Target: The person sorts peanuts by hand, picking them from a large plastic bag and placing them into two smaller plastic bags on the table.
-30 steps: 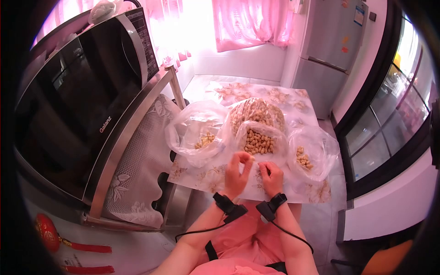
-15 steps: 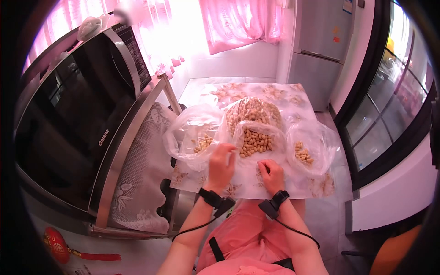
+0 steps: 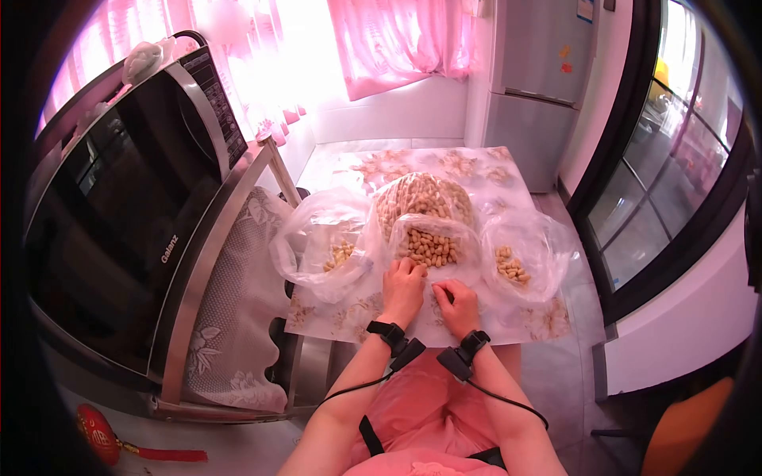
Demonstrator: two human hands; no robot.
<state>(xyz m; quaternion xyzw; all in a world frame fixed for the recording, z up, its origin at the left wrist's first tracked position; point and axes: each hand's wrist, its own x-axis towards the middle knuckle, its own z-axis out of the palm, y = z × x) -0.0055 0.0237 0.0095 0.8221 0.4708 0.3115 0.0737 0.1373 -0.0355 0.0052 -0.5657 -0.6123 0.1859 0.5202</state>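
Note:
A large clear plastic bag of unshelled peanuts (image 3: 429, 247) stands on the table, with its open mouth turned toward me. My left hand (image 3: 404, 287) is at the near edge of that mouth, fingers curled down beside the nearest peanuts; whatever is under the fingertips is hidden. Just to its right, my right hand (image 3: 457, 308) is closed above the tablecloth, thumb against curled fingers, and its contents do not show. On the left, an open plastic bag (image 3: 295, 266) holds a few pale peanuts (image 3: 338, 255). Another open bag (image 3: 548, 274) on the right holds peanuts (image 3: 510, 266).
The floral tablecloth (image 3: 349, 316) covers a small table in front of me. To the left a microwave (image 3: 119, 222) stands on a metal rack. A refrigerator (image 3: 528, 135) is behind the table, and a dark-framed glass door (image 3: 659, 190) is on the right. Cables run from both wrist straps.
My left hand has moved from beside the left bag rightward to the peanut bag's mouth, and its fingers have curled down. My right hand stays closed near the same spot. The view has shifted slightly.

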